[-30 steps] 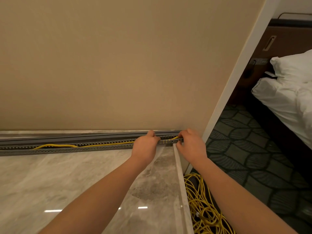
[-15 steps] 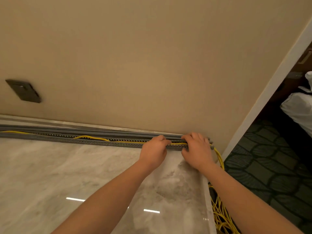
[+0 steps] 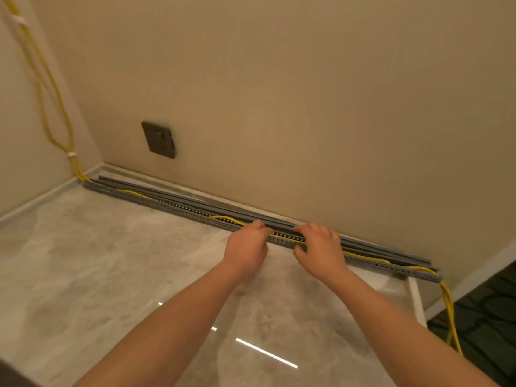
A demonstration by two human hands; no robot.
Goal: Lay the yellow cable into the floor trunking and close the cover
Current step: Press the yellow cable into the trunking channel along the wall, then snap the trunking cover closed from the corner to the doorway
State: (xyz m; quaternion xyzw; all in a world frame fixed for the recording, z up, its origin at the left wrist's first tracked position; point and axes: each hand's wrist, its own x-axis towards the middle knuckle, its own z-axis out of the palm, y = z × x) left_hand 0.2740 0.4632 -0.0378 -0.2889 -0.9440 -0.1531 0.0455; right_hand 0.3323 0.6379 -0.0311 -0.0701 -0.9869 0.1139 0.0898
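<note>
A long grey perforated floor trunking [image 3: 178, 209] runs along the foot of the beige wall, from the left corner to the right wall end. Its grey cover strip [image 3: 371, 243] lies behind it against the wall, off the channel. The yellow cable [image 3: 226, 218] snakes along the open channel, partly bulging above its rim. My left hand [image 3: 247, 248] pinches the cable at the channel's front edge near the middle. My right hand [image 3: 321, 248] rests fingers-down on the trunking just to the right, pressing the cable there; its fingertips are hidden.
The cable climbs the left wall corner [image 3: 53, 107], held by white ties. At the right end it drops over the marble floor step [image 3: 416, 297] onto dark patterned carpet [image 3: 485, 317]. A dark wall socket [image 3: 159, 139] sits above the trunking. Glossy marble floor lies in front.
Both hands have slid left along the trunking, away from its right end. My view has swung left, bringing the left corner and rising cable into sight.
</note>
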